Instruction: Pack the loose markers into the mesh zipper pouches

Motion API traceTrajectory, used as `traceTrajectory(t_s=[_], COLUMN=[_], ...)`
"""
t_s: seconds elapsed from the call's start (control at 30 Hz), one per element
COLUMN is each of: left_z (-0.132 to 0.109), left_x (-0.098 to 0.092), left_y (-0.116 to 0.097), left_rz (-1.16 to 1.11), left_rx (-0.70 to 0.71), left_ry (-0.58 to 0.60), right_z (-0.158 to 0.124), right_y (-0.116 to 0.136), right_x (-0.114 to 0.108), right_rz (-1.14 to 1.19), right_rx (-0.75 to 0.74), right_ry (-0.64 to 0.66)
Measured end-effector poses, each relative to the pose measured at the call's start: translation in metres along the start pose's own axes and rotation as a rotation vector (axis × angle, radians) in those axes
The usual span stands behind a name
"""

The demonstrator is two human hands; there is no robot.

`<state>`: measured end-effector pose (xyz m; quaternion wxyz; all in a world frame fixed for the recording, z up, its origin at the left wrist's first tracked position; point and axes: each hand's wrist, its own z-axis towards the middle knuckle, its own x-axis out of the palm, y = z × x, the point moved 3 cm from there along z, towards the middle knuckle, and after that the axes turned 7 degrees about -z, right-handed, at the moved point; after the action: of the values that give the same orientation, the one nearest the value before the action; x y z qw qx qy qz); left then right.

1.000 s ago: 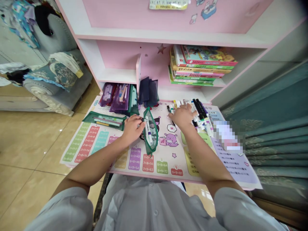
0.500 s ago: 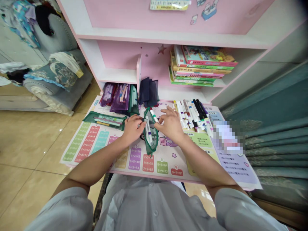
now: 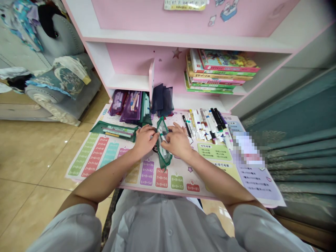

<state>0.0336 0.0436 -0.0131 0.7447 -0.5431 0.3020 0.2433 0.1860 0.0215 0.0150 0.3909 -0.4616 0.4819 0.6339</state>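
A green mesh zip pouch (image 3: 163, 151) lies on the printed desk mat (image 3: 183, 175), with white markers inside it. My left hand (image 3: 145, 140) grips the pouch's left edge. My right hand (image 3: 177, 141) rests over its right side, fingers on the opening, and hides part of the pouch and its contents. Several felt-tip markers (image 3: 207, 126) lie in a loose row to the right of my right hand, not touching it. A flat green pouch with pens (image 3: 114, 133) lies left of my left hand.
Purple pouches (image 3: 130, 104) and a dark navy mesh pouch (image 3: 162, 99) stand along the shelf's foot. Stacked books (image 3: 220, 71) fill the shelf at right. A teal curtain (image 3: 301, 157) hangs right of the desk, and a tiled floor (image 3: 34, 157) and sofa (image 3: 57, 87) lie left.
My right hand has moved left from the marker row onto the pouch. The marker that stuck out of the pouch's top is now pushed down under my fingers. My left hand stays in place.
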Motion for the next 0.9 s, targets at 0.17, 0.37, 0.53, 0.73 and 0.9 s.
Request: traceTrajectory(t_s=[0.17,0.37,0.53,0.73,0.9], left_z=[0.000,0.000,0.000,0.000,0.000], left_x=[0.000,-0.001,-0.001,-0.002,-0.002], left_y=[0.001,0.002,0.001,0.000,0.002], left_rz=[-0.010,-0.001,-0.005,-0.019,-0.016], left_rx=[0.019,0.016,0.011,-0.004,-0.018], left_ry=[-0.002,0.017,0.014,0.029,0.037], right_z=[0.002,0.002,0.007,0.031,0.044], right_y=[0.001,0.004,-0.005,-0.058,-0.099], right_x=[0.006,0.014,0.009,-0.009,0.002], right_rz=[-0.047,-0.077,0.022,-0.016,-0.283], right_rx=[0.016,-0.003,0.013,0.196,0.406], right_ry=[0.044,0.054,-0.017,-0.303,-0.012])
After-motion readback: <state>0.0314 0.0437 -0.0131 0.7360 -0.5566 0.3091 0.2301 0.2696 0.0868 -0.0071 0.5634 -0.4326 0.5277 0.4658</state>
